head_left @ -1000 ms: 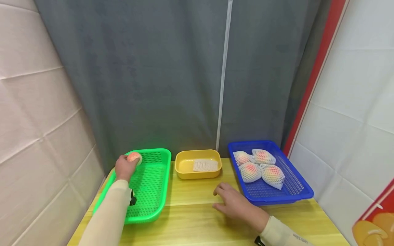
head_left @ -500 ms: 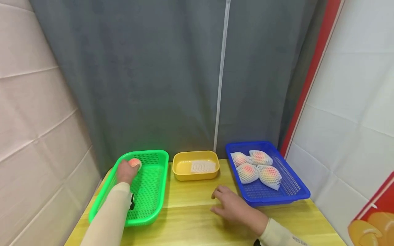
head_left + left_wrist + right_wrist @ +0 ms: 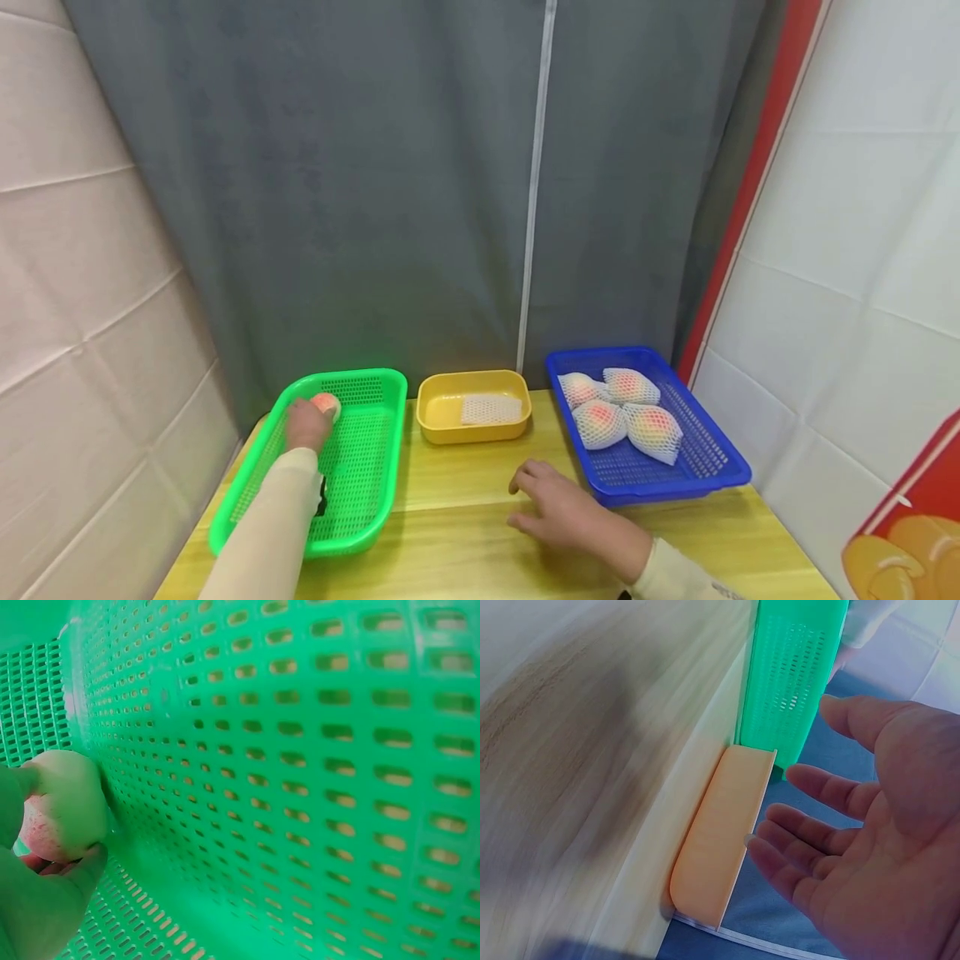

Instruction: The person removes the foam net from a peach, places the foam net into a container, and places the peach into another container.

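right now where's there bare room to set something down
Bare table lies between the green basket and right hand, in front of the yellow tray. The green basket's near right floor is bare; at far left, the left hand holds a peach. The blue basket is free at near right, crowded far left by four netted peaches.

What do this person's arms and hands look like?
The left hand and right hand wear no gloves. Long cream sleeves cover the arms; the right one bears small dark marks, unreadable here. A small black object shows at each wrist.
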The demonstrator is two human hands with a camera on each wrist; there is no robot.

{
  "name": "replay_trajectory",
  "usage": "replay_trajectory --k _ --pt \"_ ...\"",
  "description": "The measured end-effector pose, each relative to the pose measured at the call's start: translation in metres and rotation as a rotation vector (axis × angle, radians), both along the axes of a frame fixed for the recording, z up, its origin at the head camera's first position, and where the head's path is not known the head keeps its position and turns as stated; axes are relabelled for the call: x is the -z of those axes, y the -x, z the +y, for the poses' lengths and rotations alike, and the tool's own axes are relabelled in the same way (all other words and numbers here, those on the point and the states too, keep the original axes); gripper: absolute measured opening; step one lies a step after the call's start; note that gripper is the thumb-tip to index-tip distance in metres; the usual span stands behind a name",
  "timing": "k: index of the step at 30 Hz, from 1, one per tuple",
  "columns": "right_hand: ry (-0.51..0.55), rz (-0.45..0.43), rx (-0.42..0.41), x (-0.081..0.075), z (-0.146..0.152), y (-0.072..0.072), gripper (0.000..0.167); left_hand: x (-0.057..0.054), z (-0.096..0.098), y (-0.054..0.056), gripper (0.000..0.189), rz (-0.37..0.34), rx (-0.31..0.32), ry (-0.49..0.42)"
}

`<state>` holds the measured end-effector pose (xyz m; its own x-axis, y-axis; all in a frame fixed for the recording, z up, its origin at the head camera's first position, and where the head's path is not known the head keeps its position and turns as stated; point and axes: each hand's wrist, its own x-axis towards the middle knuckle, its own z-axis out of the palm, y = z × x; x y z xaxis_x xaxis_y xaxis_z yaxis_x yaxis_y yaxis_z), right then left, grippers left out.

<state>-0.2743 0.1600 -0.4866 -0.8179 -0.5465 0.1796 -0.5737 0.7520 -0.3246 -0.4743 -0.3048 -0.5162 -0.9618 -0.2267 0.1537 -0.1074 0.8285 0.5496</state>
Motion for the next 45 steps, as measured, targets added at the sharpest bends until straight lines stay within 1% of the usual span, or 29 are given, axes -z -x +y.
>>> replay_trajectory --k 4,6,9,12,16,19,25,30,34,40,42,45 --pt "0.008 -0.013 -0.01 0.001 0.0 -0.002 0.029 0.005 -0.001 0.002 0.077 -0.008 -0.022 -0.043" --pt "0.01 -0.006 -0.016 0.002 0.0 -0.002 0.029 0.006 -0.001 0.003 0.074 0.001 -0.016 -0.035" --pt "0.01 0.001 -0.023 0.004 0.001 -0.003 0.029 0.003 -0.001 0.003 0.064 0.014 -0.005 0.03" --pt "0.011 0.006 -0.031 0.004 0.001 -0.003 0.029 -0.004 0.001 0.001 0.054 0.028 -0.016 0.084" --pt "0.007 0.006 -0.034 0.003 0.001 -0.004 0.029 -0.009 0.003 0.0 0.047 0.041 -0.044 0.085" --pt "0.007 -0.002 -0.031 0.002 0.001 -0.006 0.029 -0.01 0.003 -0.001 0.045 0.041 -0.048 0.087" --pt "0.006 -0.01 -0.032 0.001 0.002 -0.007 0.03 -0.011 0.0 -0.001 0.049 0.029 -0.053 0.087" --pt "0.003 -0.007 -0.027 0.002 0.003 -0.006 0.03 -0.014 -0.002 -0.004 0.058 0.022 -0.054 0.066" --pt "0.007 -0.008 -0.024 0.002 0.002 -0.004 0.03 -0.021 -0.004 -0.01 0.064 0.022 -0.029 0.04" --pt "0.016 -0.024 -0.02 0.0 0.002 -0.003 0.029 -0.039 0.001 -0.019 0.064 0.073 0.01 0.01" --pt "0.015 -0.032 -0.018 0.0 0.002 -0.003 0.029 -0.047 0.006 -0.024 0.064 0.075 0.037 -0.006" --pt "0.012 -0.039 -0.013 0.0 0.002 -0.002 0.031 -0.06 0.017 -0.034 0.061 0.066 0.12 -0.039"
